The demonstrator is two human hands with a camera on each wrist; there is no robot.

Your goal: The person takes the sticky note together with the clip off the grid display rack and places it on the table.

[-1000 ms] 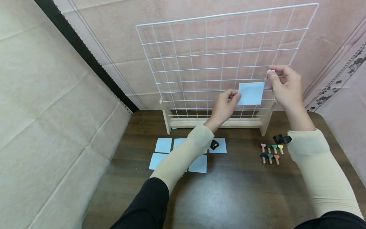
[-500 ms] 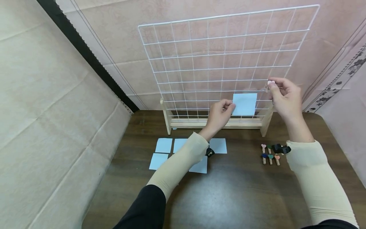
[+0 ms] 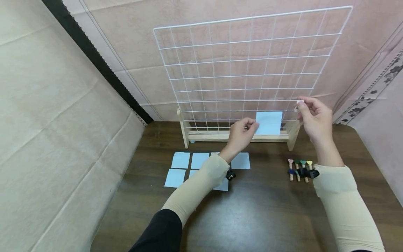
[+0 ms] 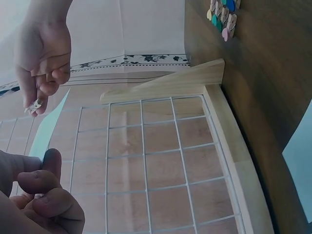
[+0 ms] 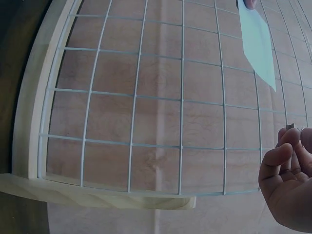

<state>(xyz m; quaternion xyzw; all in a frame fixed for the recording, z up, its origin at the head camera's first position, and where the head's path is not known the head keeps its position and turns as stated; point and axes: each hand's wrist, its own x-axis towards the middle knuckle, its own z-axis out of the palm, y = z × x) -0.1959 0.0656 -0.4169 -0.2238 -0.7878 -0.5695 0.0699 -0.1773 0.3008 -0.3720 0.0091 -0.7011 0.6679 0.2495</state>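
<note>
My left hand [image 3: 241, 134] pinches the left edge of a blue paper square [image 3: 269, 123], held in front of the lower right part of a white wire grid [image 3: 220, 75]. To the right of the paper, my right hand [image 3: 316, 113] pinches a small clothespin [image 3: 299, 102] with a pale heart on it. In the left wrist view the paper [image 4: 48, 127] appears nearly edge-on between thumb and finger, and the clothespin [image 4: 35, 105] pokes out of the other hand's fingertips. A gap separates the clothespin from the paper.
The grid stands in a wooden base [image 3: 264, 138] at the table's back. Several blue paper squares [image 3: 180, 160] lie in two rows on the brown table [image 3: 261, 210], partly behind the left sleeve. Several heart clothespins [image 3: 290, 166] lie at the right, under the right wrist's black camera [image 3: 306, 173].
Both hands have come down along the grid, the left one also slightly leftward. The blue paper square has gone lower with the left hand, and the clothespin with the right.
</note>
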